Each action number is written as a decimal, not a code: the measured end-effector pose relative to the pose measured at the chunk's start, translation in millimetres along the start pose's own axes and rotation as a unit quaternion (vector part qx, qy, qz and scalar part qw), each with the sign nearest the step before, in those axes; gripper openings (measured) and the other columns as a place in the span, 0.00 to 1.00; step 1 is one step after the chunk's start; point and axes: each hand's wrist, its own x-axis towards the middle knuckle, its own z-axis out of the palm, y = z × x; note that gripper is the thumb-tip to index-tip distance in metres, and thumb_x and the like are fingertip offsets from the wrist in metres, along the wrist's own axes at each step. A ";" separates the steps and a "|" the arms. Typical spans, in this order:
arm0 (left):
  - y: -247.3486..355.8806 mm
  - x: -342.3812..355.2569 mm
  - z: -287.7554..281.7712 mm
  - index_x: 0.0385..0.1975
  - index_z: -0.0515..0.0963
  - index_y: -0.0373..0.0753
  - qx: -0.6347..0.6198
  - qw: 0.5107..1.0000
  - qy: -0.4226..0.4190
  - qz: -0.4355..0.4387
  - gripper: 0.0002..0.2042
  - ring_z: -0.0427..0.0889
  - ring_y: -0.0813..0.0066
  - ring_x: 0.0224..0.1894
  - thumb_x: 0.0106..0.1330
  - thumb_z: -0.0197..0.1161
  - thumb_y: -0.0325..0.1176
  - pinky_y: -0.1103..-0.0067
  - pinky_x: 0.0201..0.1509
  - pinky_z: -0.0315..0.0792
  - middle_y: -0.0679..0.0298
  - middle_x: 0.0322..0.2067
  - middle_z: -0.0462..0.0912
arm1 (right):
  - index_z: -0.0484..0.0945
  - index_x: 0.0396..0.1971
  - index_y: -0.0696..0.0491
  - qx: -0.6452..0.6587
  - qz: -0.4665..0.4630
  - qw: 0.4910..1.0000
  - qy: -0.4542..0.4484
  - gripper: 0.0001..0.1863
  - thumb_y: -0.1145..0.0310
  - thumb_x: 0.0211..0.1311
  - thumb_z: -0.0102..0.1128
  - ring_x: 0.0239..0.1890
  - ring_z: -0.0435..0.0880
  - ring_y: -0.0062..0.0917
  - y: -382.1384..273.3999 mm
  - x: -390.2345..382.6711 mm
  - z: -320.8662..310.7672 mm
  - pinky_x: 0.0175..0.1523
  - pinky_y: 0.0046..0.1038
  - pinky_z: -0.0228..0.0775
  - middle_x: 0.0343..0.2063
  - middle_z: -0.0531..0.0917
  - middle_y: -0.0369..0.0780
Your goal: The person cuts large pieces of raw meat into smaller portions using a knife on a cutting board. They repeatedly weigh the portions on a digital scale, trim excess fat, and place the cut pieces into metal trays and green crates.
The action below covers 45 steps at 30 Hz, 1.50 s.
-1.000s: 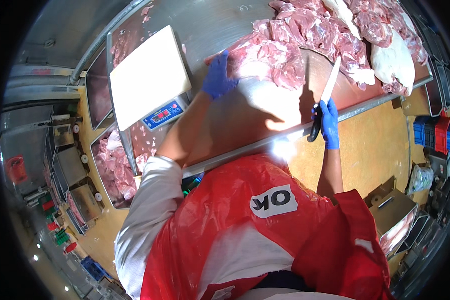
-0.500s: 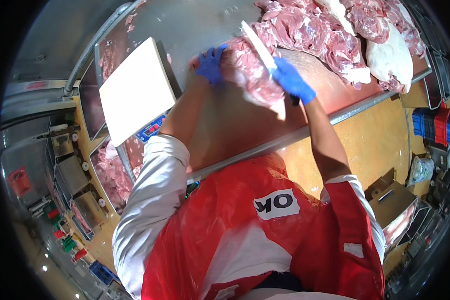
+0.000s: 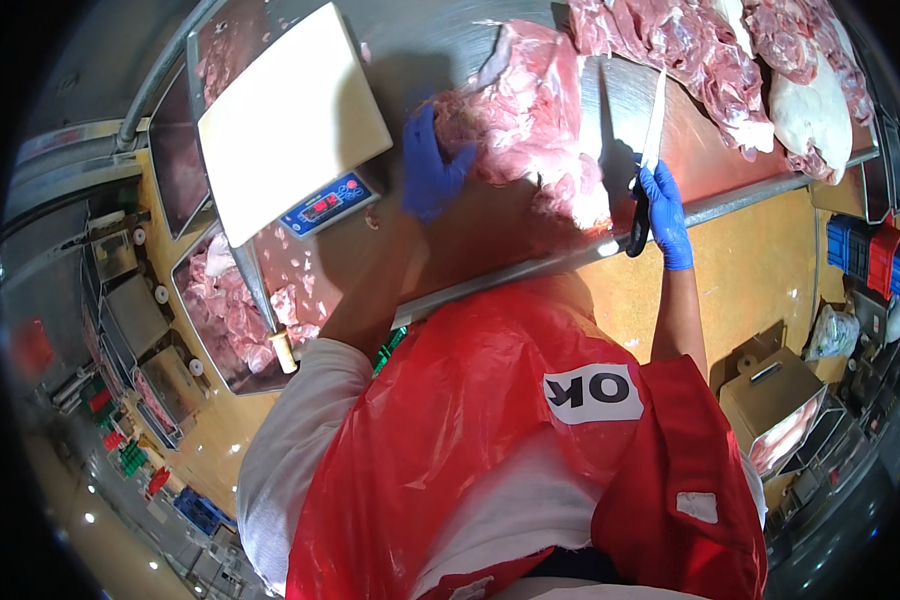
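Note:
My left hand (image 3: 432, 170), in a blue glove, has its thumb and fingers apart at the left edge of a spread piece of pink meat (image 3: 515, 120) on the steel table (image 3: 470, 240). My right hand (image 3: 665, 215), also gloved blue, is closed on the black handle of a long knife (image 3: 652, 125), blade pointing away from me, to the right of that piece. Left of my left hand stands a scale (image 3: 320, 205) with a large white board (image 3: 290, 125) on top.
More meat cuts (image 3: 715, 70) are heaped at the back right. A tray of trimmings (image 3: 220, 305) and a wooden-handled tool (image 3: 282, 350) are at the left. Blue and red crates (image 3: 880, 255) and a cardboard-coloured bin (image 3: 770, 400) stand at the right, beyond the table's edge.
The knife has swung from over the meat back to the right, clear of it. The meat piece now lies spread differently, reaching nearer the front edge. My left hand is lower than half a second ago.

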 end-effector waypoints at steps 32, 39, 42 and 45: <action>-15.5 -33.2 6.2 0.64 0.65 0.35 -0.053 0.971 -0.186 0.141 0.40 0.65 0.49 0.66 0.50 0.73 0.43 0.62 0.70 0.60 0.47 0.63 0.67 | 0.68 0.36 0.53 -0.060 -0.013 0.986 0.153 0.11 0.61 0.76 0.47 0.16 0.76 0.19 -10.9 -55.2 13.8 0.21 0.22 0.69 0.21 0.80 0.39; 27.4 8.4 43.8 0.58 0.72 0.36 -0.031 0.967 -0.188 0.168 0.35 0.76 0.53 0.56 0.46 0.76 0.35 0.68 0.59 0.73 0.52 0.56 0.75 | 0.67 0.36 0.54 -0.110 -0.005 0.980 0.167 0.10 0.63 0.75 0.48 0.18 0.77 0.20 4.9 -75.3 39.0 0.23 0.24 0.70 0.21 0.80 0.39; 36.2 37.4 43.8 0.59 0.72 0.39 -0.170 0.944 -0.259 0.112 0.35 0.79 0.57 0.54 0.46 0.77 0.32 0.70 0.56 0.76 0.54 0.53 0.78 | 0.67 0.36 0.54 -0.097 -0.017 0.981 0.168 0.09 0.64 0.75 0.47 0.19 0.77 0.20 4.3 -67.2 38.6 0.25 0.24 0.71 0.22 0.79 0.39; 25.4 45.7 58.3 0.60 0.72 0.39 -0.169 0.943 -0.272 0.091 0.37 0.79 0.61 0.56 0.46 0.79 0.32 0.71 0.59 0.75 0.55 0.53 0.78 | 0.66 0.37 0.54 -0.088 -0.012 0.981 0.174 0.08 0.65 0.75 0.46 0.19 0.77 0.20 -4.5 -62.2 42.1 0.26 0.25 0.72 0.22 0.79 0.39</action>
